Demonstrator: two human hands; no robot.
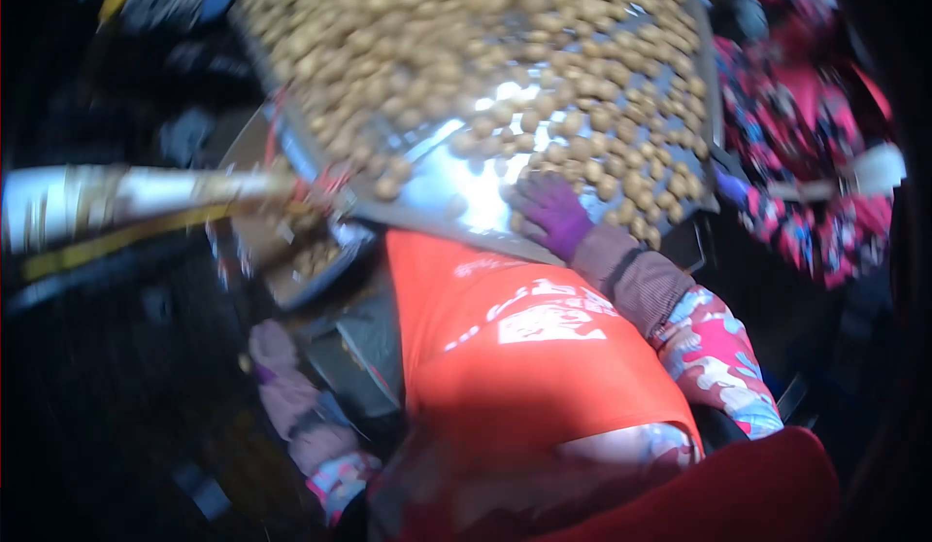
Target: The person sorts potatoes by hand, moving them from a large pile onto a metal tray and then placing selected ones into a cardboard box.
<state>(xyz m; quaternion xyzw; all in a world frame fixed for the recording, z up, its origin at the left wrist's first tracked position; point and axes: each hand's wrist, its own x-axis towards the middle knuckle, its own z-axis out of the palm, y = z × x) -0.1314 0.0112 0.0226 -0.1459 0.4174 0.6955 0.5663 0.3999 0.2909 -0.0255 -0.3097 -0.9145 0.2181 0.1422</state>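
Many round, tan, potato-like items (408,47) cover a metal sorting table (466,187). My right hand (551,214), in a purple glove with greyish fingers, rests at the table's near edge beside some of them. Its fingers look spread, and no item shows clearly in its grasp. Low at the left, away from the table, my left hand (274,350) hangs in a pale mauve glove. Blur hides its fingers, and a small yellowish spot beside it is too unclear to name.
A co-worker in a pink patterned sleeve (815,134) stands at the table's right side. On the left, a blurred white pole-like thing (146,197) reaches toward the table corner, above a cardboard box (277,251) holding more tan items. A red apron (524,367) covers my front.
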